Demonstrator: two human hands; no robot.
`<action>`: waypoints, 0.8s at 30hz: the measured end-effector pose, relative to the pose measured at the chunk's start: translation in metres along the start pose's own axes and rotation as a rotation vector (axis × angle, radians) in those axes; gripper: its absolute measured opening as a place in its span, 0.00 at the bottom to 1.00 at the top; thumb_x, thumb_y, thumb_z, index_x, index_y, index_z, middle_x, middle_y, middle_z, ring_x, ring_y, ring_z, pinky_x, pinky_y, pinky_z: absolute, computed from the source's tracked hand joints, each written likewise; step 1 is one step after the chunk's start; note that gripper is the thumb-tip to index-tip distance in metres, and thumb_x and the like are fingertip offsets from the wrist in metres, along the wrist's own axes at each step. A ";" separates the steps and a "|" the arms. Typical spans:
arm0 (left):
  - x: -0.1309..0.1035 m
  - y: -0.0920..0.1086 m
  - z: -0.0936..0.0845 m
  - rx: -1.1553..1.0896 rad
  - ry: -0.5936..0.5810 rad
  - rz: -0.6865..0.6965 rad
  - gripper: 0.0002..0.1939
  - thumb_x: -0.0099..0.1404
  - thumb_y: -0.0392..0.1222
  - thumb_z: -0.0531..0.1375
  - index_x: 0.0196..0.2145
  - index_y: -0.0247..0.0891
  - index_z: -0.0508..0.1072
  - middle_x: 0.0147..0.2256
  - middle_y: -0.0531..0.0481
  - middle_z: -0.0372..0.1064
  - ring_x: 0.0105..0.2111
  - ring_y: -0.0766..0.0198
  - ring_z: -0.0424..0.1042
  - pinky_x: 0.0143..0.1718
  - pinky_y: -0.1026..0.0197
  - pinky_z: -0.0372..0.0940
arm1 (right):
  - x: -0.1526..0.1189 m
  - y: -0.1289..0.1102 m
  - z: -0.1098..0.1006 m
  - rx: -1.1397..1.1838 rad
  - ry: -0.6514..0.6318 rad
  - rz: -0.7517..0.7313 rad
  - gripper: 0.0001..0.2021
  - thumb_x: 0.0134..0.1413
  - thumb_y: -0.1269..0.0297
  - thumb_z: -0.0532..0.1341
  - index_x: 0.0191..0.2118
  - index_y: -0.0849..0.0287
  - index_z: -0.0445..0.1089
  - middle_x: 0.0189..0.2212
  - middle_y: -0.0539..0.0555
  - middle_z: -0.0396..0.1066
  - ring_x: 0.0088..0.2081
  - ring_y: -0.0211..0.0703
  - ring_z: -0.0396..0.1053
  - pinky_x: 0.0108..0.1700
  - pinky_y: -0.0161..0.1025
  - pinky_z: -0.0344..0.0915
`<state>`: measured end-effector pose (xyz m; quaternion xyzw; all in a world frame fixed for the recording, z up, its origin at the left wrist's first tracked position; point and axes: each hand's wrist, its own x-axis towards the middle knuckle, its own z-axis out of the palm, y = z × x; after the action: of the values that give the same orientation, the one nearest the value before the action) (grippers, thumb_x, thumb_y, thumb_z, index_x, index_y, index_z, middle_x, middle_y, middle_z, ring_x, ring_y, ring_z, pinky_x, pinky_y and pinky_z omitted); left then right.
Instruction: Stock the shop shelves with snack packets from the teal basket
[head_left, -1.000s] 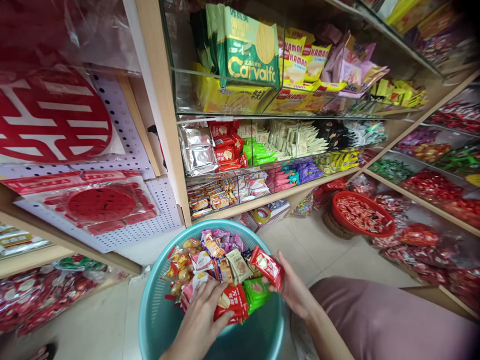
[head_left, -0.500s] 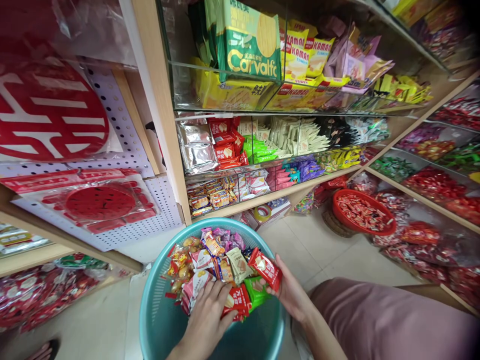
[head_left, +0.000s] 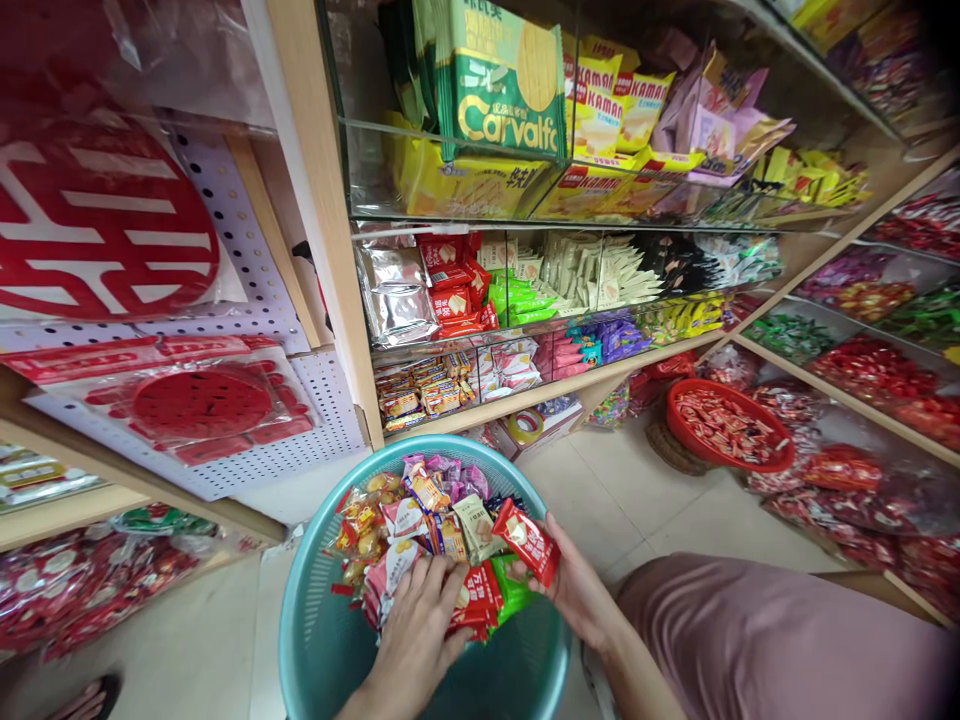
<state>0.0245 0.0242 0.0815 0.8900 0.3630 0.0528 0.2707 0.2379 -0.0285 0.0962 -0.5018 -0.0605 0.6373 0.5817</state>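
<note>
A teal plastic basket (head_left: 296, 610) holds a mix of small wrapped snacks, among them pink-and-white packets (head_left: 390, 575), a beige packet (head_left: 478, 527) and purple-wrapped pieces (head_left: 457, 480). My right hand (head_left: 574, 590) grips a red snack packet (head_left: 527, 541) at the basket's right side, thumb along its edge. Just beneath it lies a green packet (head_left: 514, 590), partly covered. My left hand (head_left: 420, 630) rests palm down over the pile, fingers stretched across the wrappers and apart from the thumb. Beside its fingertips is another red packet (head_left: 478, 597). What lies under the left palm is hidden.
Ahead stand wooden shelves (head_left: 517, 400) with clear bins of wrapped snacks. A red bowl (head_left: 675, 420) of small candies stands to the right, near bagged goods (head_left: 847, 470). Red decorations (head_left: 202, 400) hang at left. A tape roll (head_left: 525, 427) sits behind the basket.
My right hand and the red packet have shifted slightly to the left. My left hand has stayed over the pile, its fingers moving only a little.
</note>
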 end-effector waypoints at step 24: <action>-0.001 -0.014 -0.004 -0.177 0.014 0.057 0.22 0.66 0.44 0.56 0.57 0.48 0.63 0.56 0.51 0.65 0.56 0.54 0.60 0.59 0.46 0.57 | 0.001 0.007 0.004 -0.046 -0.002 -0.001 0.20 0.55 0.47 0.62 0.41 0.61 0.70 0.30 0.55 0.77 0.26 0.38 0.74 0.22 0.28 0.66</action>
<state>0.0140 0.0342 0.0778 0.8722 0.3332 0.0986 0.3443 0.2305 -0.0278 0.0925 -0.5145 -0.0758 0.6359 0.5703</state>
